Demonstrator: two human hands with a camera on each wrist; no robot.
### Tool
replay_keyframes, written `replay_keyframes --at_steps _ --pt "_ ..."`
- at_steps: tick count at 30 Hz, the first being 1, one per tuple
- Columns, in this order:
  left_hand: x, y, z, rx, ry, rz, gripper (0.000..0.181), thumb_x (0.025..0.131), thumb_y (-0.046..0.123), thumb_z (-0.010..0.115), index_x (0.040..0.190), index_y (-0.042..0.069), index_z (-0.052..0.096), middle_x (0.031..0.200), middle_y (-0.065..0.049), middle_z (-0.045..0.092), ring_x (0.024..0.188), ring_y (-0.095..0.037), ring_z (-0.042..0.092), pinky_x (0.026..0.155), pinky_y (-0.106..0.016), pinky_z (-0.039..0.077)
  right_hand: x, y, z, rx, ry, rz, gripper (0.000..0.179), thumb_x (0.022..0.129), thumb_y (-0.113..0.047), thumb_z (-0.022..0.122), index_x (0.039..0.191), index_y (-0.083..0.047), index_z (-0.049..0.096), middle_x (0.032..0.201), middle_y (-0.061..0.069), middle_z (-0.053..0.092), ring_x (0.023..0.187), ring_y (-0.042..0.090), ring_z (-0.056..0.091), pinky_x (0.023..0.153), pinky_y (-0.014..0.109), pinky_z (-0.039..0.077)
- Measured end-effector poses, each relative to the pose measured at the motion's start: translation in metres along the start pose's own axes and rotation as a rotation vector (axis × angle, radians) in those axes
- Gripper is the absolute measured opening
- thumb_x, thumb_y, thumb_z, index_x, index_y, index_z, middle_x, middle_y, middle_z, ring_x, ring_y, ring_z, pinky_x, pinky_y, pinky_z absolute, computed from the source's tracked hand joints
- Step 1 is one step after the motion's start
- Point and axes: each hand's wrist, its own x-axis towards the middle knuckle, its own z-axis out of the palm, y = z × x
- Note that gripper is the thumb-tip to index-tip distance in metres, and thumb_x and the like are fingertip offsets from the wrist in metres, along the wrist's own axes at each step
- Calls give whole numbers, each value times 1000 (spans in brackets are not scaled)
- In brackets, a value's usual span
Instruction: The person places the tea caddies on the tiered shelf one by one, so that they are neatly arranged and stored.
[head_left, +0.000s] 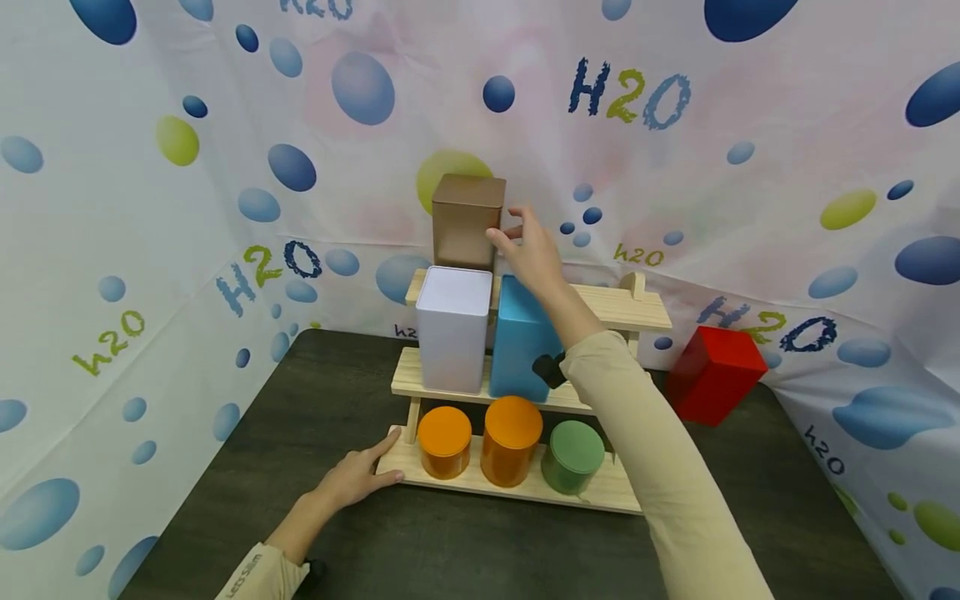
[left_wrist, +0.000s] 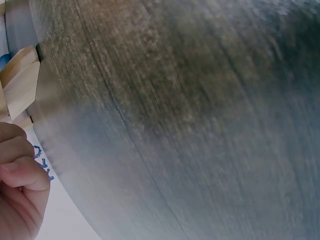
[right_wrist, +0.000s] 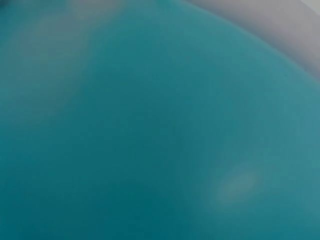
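Observation:
My right hand [head_left: 534, 254] reaches to the top tier, its thumb at the right edge of a brown square canister [head_left: 465, 221] and its other fingers loosely bent beside it. The canister stands upright on the wooden tiered rack [head_left: 618, 308]. Below it, on the middle tier, are a white box-shaped canister [head_left: 453, 342] and a blue one [head_left: 516, 346], partly covered by my right forearm. My left hand [head_left: 358, 477] grips the left end of the bottom tier, thumb at the front edge and fingers toward the back. Blue surface [right_wrist: 165, 125] fills the right wrist view.
Two orange round canisters, a small one [head_left: 445, 442] and a taller one [head_left: 512, 442], stand on the bottom tier beside a green one [head_left: 573, 457]. A red box [head_left: 716, 375] sits on the dark table [head_left: 337, 392] at the right. Patterned cloth [head_left: 375, 167] hangs behind.

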Motion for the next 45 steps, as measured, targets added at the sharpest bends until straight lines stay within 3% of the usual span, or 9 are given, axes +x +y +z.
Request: replay_keyframes --at_steps 11,18,23,28,31,35,39,42,45 --pt "0 0 1 4 -4 -2 75 81 43 65 142 11 34 113 -27 58 69 -19 53 68 -43 45 -20 20 -20 81 -65 -63 53 93 -28 52 137 -3 34 113 19 60 94 31 61 84 40 46" --pt "0 -1 2 2 -12 3 75 81 43 64 142 10 34 116 -28 56 75 -23 58 69 -44 46 -30 41 -39 76 -45 -85 52 94 -27 52 137 -5 35 114 20 60 91 33 62 84 42 45" --pt "0 0 1 0 -15 4 76 81 43 64 142 10 34 112 -29 58 70 -20 55 67 -43 45 -40 53 -54 106 -21 -88 50 94 -25 51 137 -5 35 117 20 58 92 34 61 85 44 45" --pt "0 1 0 2 -15 2 75 81 43 64 142 9 34 99 -24 63 64 -18 51 63 -39 44 -54 63 -68 128 41 -122 47 94 -19 52 135 -2 38 110 23 60 78 17 64 76 29 47" --pt "-1 2 0 3 -15 5 75 82 43 64 142 9 33 91 -21 64 62 -18 49 62 -38 42 -57 84 -72 138 95 -149 45 93 -19 54 133 -2 42 104 23 62 72 7 62 69 18 44" --pt "-1 2 -1 -1 -10 5 76 82 43 64 142 9 33 96 -24 63 63 -17 49 64 -39 43 -67 101 -77 140 135 -162 42 92 -15 55 130 0 44 99 26 62 67 -3 57 68 16 43" --pt "-1 2 -2 -8 -6 1 75 82 41 64 142 8 33 100 -25 62 62 -17 48 64 -39 43 -80 114 -82 136 146 -138 41 92 -14 54 130 -1 44 99 28 60 68 -1 57 68 16 44" --pt "0 3 -2 -8 -4 6 75 82 41 64 142 8 33 107 -27 60 63 -18 49 65 -39 44 -92 115 -88 131 166 -105 41 92 -11 53 130 1 44 97 23 62 68 1 58 68 14 44" --pt "0 4 -1 -12 -7 13 75 82 41 64 142 8 33 109 -28 59 64 -18 50 66 -40 44 -106 114 -95 124 221 -82 37 92 -6 53 126 6 45 90 1 64 65 -3 57 67 11 43"
